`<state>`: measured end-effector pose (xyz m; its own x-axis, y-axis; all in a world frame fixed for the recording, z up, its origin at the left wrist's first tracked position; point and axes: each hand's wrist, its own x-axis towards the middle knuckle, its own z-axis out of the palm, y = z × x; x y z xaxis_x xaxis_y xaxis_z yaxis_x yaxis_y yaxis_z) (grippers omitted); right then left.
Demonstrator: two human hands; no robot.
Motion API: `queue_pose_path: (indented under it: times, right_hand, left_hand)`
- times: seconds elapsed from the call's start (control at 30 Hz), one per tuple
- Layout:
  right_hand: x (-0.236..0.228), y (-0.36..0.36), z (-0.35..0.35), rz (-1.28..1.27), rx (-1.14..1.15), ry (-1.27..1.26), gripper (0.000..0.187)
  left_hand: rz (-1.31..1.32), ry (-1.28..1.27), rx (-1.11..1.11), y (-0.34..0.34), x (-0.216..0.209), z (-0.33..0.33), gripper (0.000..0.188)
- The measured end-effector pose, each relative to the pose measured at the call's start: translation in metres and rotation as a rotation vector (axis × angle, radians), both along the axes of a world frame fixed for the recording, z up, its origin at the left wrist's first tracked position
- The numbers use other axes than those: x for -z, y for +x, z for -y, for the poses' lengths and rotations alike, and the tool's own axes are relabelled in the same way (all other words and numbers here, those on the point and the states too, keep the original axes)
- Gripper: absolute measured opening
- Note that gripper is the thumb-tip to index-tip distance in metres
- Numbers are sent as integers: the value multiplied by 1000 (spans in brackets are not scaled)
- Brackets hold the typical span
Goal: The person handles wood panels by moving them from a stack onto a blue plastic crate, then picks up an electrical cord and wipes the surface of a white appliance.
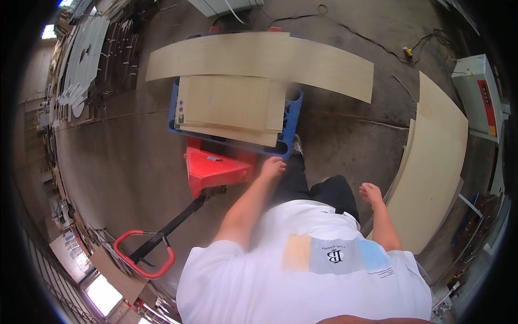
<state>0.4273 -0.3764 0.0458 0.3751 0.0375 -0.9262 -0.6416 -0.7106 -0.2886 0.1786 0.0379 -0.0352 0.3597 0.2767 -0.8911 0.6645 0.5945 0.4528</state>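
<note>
My left hand [273, 167] hangs beside my dark trousers, close to the front right corner of a blue pallet [292, 121]. Its fingers are loosely curled and nothing shows in them. Out to my other side, my right hand [370, 193] is held in the air with fingers bent in, also holding nothing visible. On the pallet lies a stack of light wooden boards [232, 102]. A longer board [259, 54] lies crosswise at its far side, both ends reaching past the pallet.
A red pallet jack [216, 170] stands at the pallet's near side, its handle [144, 254] slanting to the lower left. Large pale boards [434, 167] lean at my right, near a white machine [477, 94]. A dark cable [367, 35] crosses the floor ahead.
</note>
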Motion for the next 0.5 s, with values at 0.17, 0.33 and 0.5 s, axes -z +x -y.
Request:
queue_pose_path:
  times: [0.17,0.33,0.5]
  right_hand:
    - [68,74,-104,-25,-37,88,32]
    - [242,143,-220,-79,7,215,29]
    - [409,216,-324,-83,376,343,55]
  left_hand:
    - [64,-92,62,37,3,31,33]
    - [28,385,419,68,24,60,20]
    - [120,564,314,107,36,48,9]
